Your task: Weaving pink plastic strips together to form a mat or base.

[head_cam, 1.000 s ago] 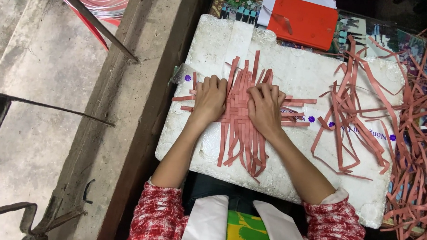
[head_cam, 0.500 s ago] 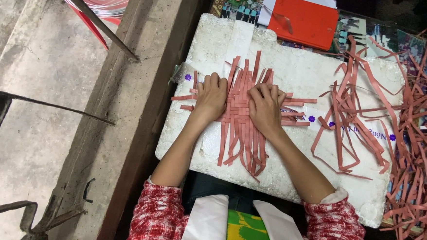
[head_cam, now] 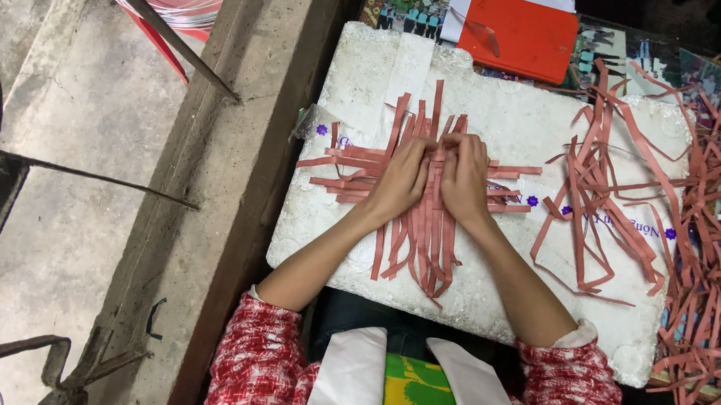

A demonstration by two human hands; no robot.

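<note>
A makeshift home craft workspace: a white foam slab (head_cam: 498,95) serves as bench beside a bare concrete floor (head_cam: 60,129), with loose reddish strips (head_cam: 704,245) heaped around (a red notebook (head_cam: 517,34) too).

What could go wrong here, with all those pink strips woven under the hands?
The weave looks loose: only the left hand and right hand press it flat, so lifting either might let crossed strips slide apart. Its long free ends reach toward the foam board's near edge and could snag on a sleeve. The spare strips lie tangled, so pulling one may drag others.
</note>
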